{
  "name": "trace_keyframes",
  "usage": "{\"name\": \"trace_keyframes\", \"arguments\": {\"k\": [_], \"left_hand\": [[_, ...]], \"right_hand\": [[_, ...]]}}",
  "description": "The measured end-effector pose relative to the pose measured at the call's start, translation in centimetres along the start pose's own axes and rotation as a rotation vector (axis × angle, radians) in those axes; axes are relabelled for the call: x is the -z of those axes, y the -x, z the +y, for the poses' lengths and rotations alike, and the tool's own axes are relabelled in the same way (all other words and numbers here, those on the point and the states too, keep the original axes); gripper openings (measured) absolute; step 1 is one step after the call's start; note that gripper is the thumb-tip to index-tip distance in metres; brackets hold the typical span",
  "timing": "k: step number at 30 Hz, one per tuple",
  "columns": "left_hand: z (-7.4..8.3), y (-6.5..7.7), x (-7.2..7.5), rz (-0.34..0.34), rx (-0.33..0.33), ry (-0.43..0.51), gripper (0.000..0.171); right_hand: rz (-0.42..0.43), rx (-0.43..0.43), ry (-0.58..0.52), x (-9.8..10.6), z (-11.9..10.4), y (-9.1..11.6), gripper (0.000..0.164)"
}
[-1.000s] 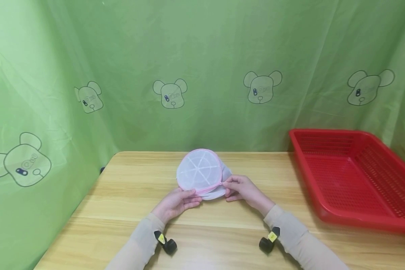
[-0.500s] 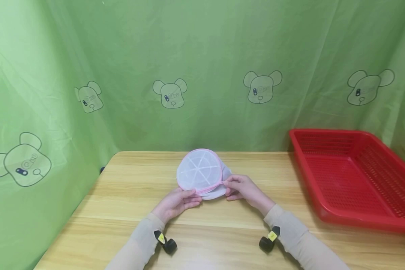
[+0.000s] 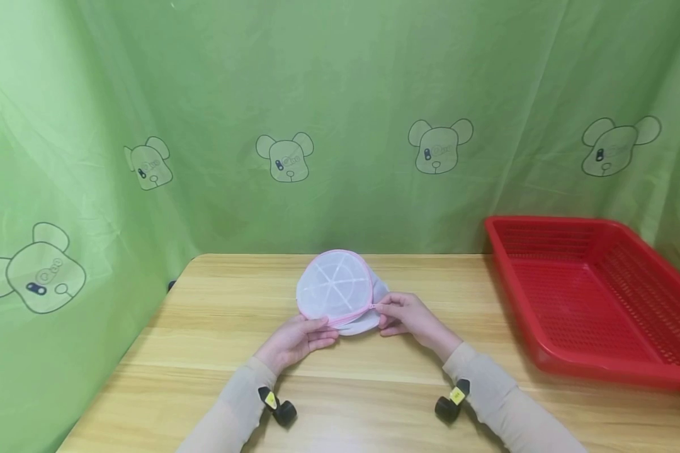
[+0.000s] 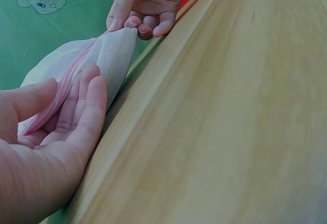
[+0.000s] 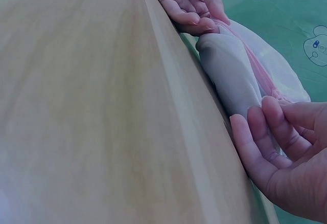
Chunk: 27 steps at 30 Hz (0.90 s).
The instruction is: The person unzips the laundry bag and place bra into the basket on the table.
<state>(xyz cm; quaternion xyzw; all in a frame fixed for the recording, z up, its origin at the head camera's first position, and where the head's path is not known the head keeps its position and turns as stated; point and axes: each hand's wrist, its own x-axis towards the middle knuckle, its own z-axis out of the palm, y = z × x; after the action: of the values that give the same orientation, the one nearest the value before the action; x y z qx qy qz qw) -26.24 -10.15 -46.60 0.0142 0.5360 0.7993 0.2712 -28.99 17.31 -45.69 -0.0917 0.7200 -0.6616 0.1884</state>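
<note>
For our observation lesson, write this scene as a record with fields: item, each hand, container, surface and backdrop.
Item: round white mesh bag with a pink zipper
Left hand: grips the bag's near edge, beside the zipper
Right hand: pinches at the zipper on the bag's right side
Container: red rectangular plastic basket, right of the bag, apart from it
Surface: light wood-grain table
Backdrop: green curtain printed with cartoon faces

Pouch (image 3: 335, 286) at centre is matt, fine-mesh white cloth with pink zip tape (image 4: 65, 82). Counter (image 3: 368, 415) at 6 o'clock smooth wood-grain, low sheen; basket (image 3: 589, 302) at 3 o'clock smooth glossy red plastic. Curtain (image 3: 357, 69) at 12 o'clock thin, creased, faintly shiny.
</note>
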Motion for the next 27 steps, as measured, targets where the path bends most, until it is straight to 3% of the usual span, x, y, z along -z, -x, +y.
{"name": "trace_keyframes", "arguments": {"k": [27], "left_hand": [[-0.18,-0.15,0.22,0.022,-0.007,0.028,0.014]], "right_hand": [[-0.027,-0.001,0.021,0.1,0.17,0.01,0.022]]}}
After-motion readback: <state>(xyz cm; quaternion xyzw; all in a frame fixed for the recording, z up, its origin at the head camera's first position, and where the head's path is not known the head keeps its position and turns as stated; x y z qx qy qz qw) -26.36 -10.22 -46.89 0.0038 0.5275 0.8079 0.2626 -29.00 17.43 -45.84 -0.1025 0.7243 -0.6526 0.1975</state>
